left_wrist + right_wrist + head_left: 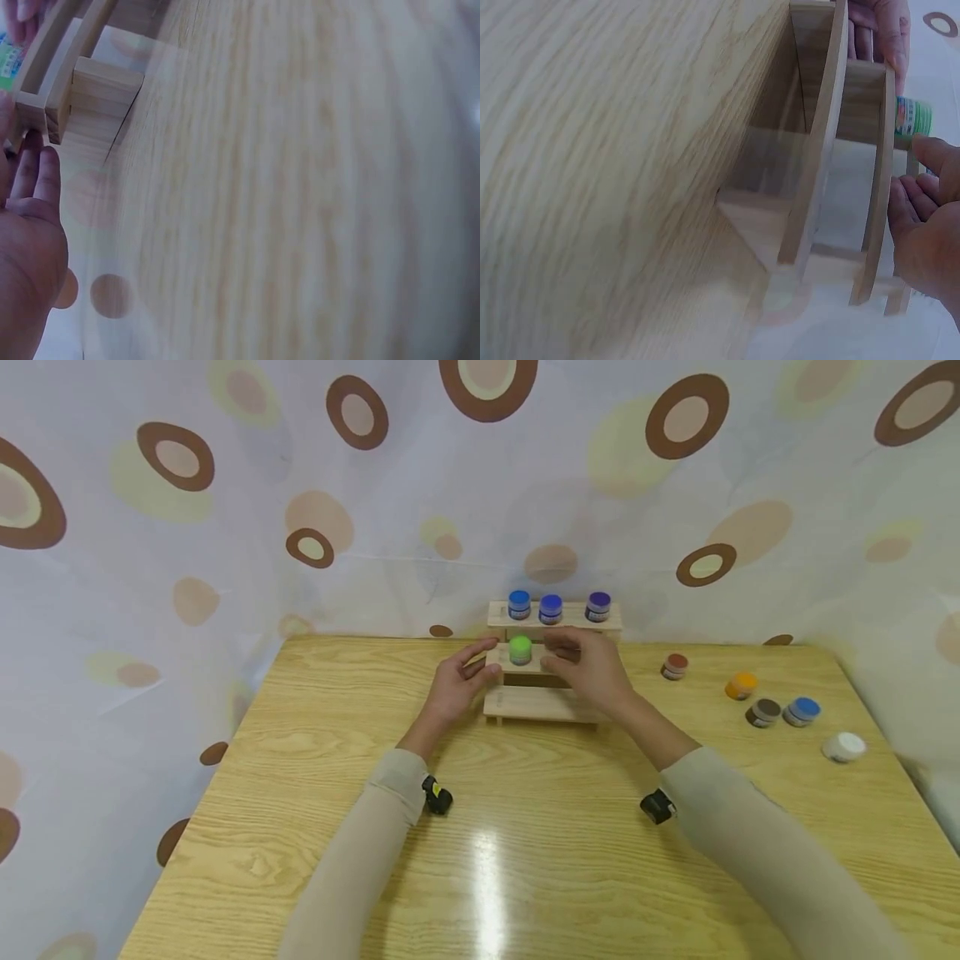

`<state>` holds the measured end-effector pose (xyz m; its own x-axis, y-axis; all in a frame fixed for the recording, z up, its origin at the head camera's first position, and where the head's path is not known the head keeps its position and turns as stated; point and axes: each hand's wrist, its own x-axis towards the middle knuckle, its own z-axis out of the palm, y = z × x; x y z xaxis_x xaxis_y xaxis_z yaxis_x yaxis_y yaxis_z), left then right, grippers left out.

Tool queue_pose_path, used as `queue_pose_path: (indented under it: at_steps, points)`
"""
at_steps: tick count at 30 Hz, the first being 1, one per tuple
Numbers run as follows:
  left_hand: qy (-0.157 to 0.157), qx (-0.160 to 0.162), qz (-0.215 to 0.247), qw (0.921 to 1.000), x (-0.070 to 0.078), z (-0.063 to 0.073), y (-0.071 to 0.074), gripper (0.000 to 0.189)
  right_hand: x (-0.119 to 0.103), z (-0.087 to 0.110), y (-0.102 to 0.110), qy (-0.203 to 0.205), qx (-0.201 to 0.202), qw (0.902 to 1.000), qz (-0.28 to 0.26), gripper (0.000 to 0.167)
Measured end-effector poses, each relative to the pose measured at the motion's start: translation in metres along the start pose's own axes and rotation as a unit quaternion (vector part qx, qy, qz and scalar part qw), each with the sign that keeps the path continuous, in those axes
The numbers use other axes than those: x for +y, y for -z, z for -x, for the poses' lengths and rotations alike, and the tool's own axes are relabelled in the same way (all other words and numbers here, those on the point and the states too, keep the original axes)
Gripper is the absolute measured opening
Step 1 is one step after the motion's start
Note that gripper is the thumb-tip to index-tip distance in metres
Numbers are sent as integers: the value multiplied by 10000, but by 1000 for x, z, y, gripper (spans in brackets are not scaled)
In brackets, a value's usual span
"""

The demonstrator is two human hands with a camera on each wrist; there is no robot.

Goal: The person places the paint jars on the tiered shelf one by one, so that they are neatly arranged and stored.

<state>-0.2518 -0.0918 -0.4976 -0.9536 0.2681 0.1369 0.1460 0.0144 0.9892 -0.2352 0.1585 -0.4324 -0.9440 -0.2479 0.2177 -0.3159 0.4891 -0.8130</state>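
Note:
A stepped wooden rack (pixel 546 703) with three tiers stands near the back of the table. On its middle tier sits a small paint jar (pixel 520 650) with a bright green lid. At that tier's left end, my left hand (pixel 456 683) grips the board, with fingers under its end in the left wrist view. My right hand (pixel 592 667) is over the middle tier, right of the green jar, its thumb and forefinger apart. The right wrist view shows its fingertips close to the green jar (pixel 913 116) and the board edge. Some of its fingers are hidden.
Along the top tier stand a blue jar (pixel 519 605), a darker blue jar (pixel 551 609) and a purple jar (pixel 597 607). Several more are at right, among them a red-brown jar (pixel 675 667), an orange jar (pixel 741 686) and a white jar (pixel 843 747). A patterned cloth (pixel 420 460) hangs behind.

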Motion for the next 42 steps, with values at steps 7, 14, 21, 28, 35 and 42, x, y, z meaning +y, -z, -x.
queue_pose_path:
  at_steps: [7, 14, 21, 28, 35, 42]
  points:
    - [11, -4, 87, 10000, -1, 0, 2, 47, 15, 15, 20, -154, 218, 9992, -289, 42]
    - [22, 16, 129, 9999, 0, 3, 7, 48, 28, 33, 38, -132, 634, 9954, -699, 37]
    - [0, 83, 198, 9998, 1, 5, 13, 47, 50, 44, 49, 17, 1147, 9911, -679, 32]
    - [-8, 49, 302, 9995, -4, 6, 13, 48, 76, 63, 64, -375, 1340, 9900, -222, 36]
    - [-12, 102, 326, 9994, -3, 6, 16, 47, 93, 71, 78, -802, 1636, 9832, -126, 34]
    - [-7, 128, 317, 9994, -2, 7, 17, 47, 103, 69, 89, -1352, 1916, 9719, 204, 41]
